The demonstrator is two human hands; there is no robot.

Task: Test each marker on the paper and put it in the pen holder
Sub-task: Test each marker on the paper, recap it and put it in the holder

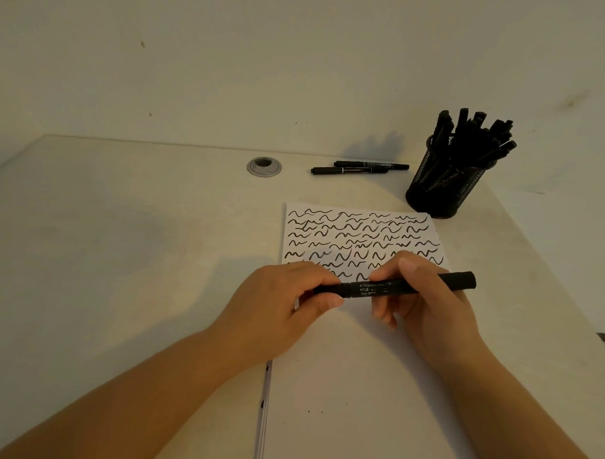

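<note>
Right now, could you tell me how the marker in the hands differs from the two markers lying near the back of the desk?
The held marker is lifted above the paper, gripped by the left hand and right hand; the two loose markers lie flat on the desk, untouched. The held one is by the scribbles; the loose ones lie left of the pen holder. All three are black and lie roughly crosswise.

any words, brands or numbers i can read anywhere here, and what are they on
Nothing here can be read.
Held marker: a few lines of small pale print on the barrel between the left hand and right hand, too small and blurred to read.
Two loose markers on the desk: faint pale marks on the barrels, unreadable.
Paper: only black test squiggles, no letters or numbers.
Pen holder: no label visible.
</note>
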